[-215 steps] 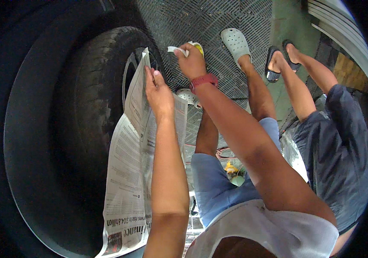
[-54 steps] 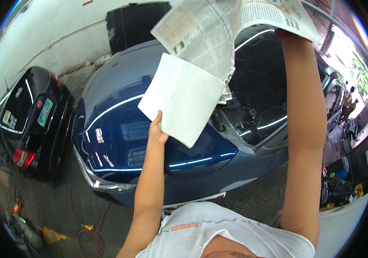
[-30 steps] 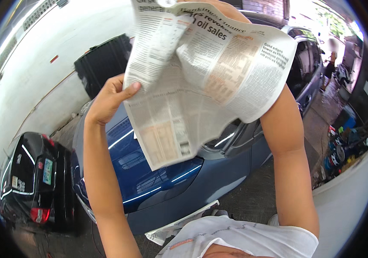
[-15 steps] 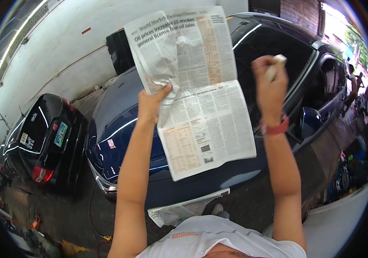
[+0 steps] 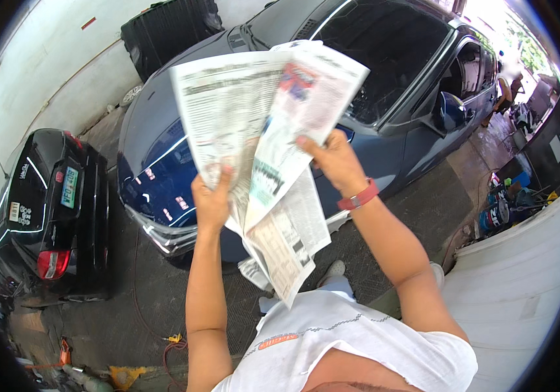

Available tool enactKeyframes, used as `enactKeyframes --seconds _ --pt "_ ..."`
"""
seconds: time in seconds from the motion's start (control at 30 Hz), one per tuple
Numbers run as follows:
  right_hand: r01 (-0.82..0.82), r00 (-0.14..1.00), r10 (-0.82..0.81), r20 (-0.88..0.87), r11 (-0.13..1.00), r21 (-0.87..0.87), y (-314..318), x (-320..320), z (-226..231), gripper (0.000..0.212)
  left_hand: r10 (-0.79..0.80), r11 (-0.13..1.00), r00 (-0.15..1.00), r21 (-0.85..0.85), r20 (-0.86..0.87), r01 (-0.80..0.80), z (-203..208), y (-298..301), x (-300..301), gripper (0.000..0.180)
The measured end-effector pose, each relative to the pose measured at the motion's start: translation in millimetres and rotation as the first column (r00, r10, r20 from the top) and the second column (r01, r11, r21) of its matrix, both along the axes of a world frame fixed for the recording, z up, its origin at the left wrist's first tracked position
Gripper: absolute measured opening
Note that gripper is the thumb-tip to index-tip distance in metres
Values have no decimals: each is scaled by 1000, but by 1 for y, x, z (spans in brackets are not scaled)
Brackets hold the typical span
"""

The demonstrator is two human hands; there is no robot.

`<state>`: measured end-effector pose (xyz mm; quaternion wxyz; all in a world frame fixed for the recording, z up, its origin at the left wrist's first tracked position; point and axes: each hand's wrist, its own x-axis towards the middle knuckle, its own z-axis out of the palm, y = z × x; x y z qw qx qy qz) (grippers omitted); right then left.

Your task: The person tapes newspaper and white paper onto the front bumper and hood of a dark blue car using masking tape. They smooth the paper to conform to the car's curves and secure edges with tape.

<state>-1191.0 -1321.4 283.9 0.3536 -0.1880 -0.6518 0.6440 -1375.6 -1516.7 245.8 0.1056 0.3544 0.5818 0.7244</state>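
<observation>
A newspaper [image 5: 227, 85], creased and partly folded, is held up in front of me between both hands. My left hand [image 5: 212, 201] is closed on its left side, thumb on top of the paper. On the right, my right hand [image 5: 342, 163] pinches a folded section with coloured print, its thumb on the front and the other fingers behind. The lower sheets hang loose and slightly blurred toward my shirt. Whether the right hand also holds a small white thing is hidden. Behind the paper stands a dark blue car [image 5: 162, 144].
A black car [image 5: 44, 189] stands at the left. More newspaper [image 5: 254, 274] shows low, by my feet. A cable [image 5: 137, 294] crosses the dark floor. Cans and tools [image 5: 499, 212] lie at the right, near a white panel [image 5: 522, 287]. A person [image 5: 512, 88] is far off at the right.
My right hand, raised apart with a small white thing, has come down and grips the newspaper. The spread sheet is now partly folded and lower. My view has shifted.
</observation>
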Motion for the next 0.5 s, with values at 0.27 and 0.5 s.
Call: enactKeyframes --seconds 0.27,0.5 --pt "51 999 -50 12 967 -251 31 60 -47 25 374 904 923 -187 -95 -386 -17 -95 -68 38" --pt "31 997 -13 78 969 -245 30 103 -67 25 400 894 909 -170 -117 -415 1 -131 -66 29"
